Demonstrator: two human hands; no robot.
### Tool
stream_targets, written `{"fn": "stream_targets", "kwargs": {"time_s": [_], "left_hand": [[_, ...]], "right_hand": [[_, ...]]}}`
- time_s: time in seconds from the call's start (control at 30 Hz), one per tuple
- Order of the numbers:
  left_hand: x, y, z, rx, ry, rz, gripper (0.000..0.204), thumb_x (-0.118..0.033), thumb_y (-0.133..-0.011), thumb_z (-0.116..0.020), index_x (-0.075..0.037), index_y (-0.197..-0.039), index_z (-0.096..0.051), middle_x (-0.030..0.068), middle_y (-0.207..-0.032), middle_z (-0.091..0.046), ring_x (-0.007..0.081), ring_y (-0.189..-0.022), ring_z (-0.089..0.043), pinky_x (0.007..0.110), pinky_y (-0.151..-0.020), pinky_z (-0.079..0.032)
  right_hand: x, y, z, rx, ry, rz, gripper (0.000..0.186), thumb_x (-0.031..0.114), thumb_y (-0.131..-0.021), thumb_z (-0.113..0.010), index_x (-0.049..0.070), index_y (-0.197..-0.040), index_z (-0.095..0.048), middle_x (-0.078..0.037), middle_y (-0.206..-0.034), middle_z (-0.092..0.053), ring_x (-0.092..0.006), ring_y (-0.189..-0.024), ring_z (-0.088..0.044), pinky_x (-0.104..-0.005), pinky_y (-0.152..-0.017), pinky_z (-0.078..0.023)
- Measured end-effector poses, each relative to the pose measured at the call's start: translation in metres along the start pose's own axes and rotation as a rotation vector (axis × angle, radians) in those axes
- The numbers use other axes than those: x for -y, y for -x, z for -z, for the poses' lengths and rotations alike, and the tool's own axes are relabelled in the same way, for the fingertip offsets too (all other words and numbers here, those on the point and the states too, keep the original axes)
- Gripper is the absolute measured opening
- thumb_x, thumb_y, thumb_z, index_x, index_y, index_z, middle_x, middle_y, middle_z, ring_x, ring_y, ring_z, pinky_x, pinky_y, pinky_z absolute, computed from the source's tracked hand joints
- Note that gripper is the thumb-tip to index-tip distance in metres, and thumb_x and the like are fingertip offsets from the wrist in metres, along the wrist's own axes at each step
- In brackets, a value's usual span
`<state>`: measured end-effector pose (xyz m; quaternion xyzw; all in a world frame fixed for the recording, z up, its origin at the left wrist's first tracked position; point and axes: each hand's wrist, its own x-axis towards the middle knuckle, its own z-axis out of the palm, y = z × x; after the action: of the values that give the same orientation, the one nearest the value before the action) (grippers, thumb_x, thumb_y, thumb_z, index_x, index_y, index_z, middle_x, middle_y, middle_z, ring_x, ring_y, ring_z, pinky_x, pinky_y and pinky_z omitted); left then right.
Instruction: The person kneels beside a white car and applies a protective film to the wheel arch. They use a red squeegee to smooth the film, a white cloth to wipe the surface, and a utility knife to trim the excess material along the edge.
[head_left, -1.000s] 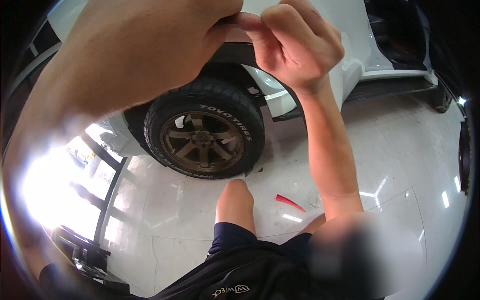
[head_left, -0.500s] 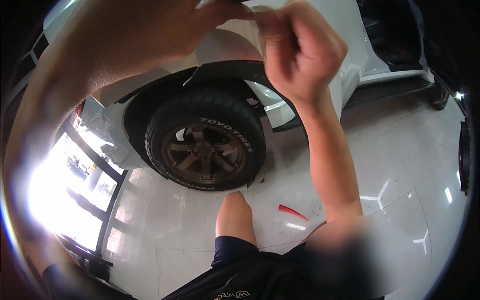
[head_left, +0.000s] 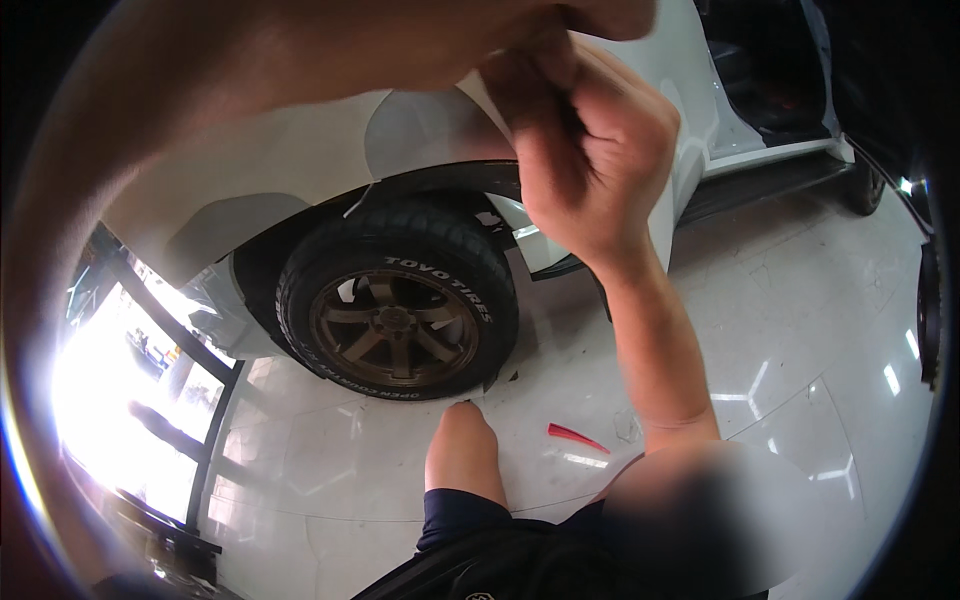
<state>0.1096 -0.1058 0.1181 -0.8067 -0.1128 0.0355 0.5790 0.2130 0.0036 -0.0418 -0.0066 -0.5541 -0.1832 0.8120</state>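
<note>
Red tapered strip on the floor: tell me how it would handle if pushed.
The red tapered strip looks slim, so probably light; it shows no kinks, so perhaps stiff; the glossy floor might let it slide.

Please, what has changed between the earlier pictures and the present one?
The left hand moved rightward, partly over the right hand; any change of grip is hidden. More of the white body panel shows below. The red tapered strip stays on the floor.

Wheel [head_left: 397,315] under car fender [head_left: 310,150], doorway [head_left: 765,75] to the right, strip [head_left: 577,437] on floor [head_left: 330,470] right of knee [head_left: 461,445]
</note>
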Motion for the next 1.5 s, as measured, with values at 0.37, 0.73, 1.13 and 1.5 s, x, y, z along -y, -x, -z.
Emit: {"fn": "stream_targets", "kwargs": {"time_s": [0.37, 0.73, 1.13, 1.5], "left_hand": [[0.001, -0.015, 0.0, -0.01, -0.017, 0.001, 0.012, -0.01, -0.083, -0.07, -0.007, -0.095, -0.067, 0.0094, -0.095, -0.06, 0.0246, -0.086, -0.061, 0.038, -0.074, -0.051], [-0.046, 0.044, 0.023, -0.185, -0.067, 0.419, 0.037, -0.005, -0.08, -0.074, -0.016, -0.115, -0.078, 0.0113, -0.117, -0.061, 0.0254, -0.108, -0.056, 0.039, -0.091, -0.047], [-0.205, 0.121, -0.156, -0.662, 0.792, 0.837, 0.023, -0.014, -0.09, -0.06, 0.002, -0.102, -0.07, 0.0185, -0.111, -0.065, 0.0279, -0.102, -0.062, 0.038, -0.089, -0.049], [-0.309, 0.096, -0.212, -0.282, 1.61, 1.014, 0.013, -0.005, -0.088, -0.064, 0.003, -0.092, -0.073, 0.0163, -0.111, -0.067, 0.0248, -0.097, -0.066, 0.034, -0.086, -0.052]], "right_hand": [[-0.088, 0.095, 0.106, -0.526, 0.384, -0.815, 0.037, 0.023, -0.104, -0.053, -0.009, -0.102, -0.071, -0.007, -0.089, -0.069, -0.0134, -0.083, -0.058, -0.0289, -0.075, -0.048], [0.055, 0.271, 0.119, 0.258, -0.144, -1.471, 0.003, 0.002, -0.09, -0.07, 0.002, -0.092, -0.067, -0.008, -0.085, -0.07, -0.0136, -0.067, -0.063, -0.0285, -0.064, -0.053], [0.052, 0.319, 0.172, -0.284, -0.363, -1.929, 0.051, 0.049, -0.102, -0.058, 0.003, -0.122, -0.068, -0.013, -0.115, -0.069, -0.023, -0.101, -0.067, -0.0375, -0.08, -0.054], [-0.003, 0.3, 0.178, -0.433, -0.47, -1.968, 0.024, 0.03, -0.104, -0.063, 0.007, -0.095, -0.062, -0.009, -0.09, -0.064, -0.0179, -0.078, -0.064, -0.0306, -0.06, -0.047]]}}
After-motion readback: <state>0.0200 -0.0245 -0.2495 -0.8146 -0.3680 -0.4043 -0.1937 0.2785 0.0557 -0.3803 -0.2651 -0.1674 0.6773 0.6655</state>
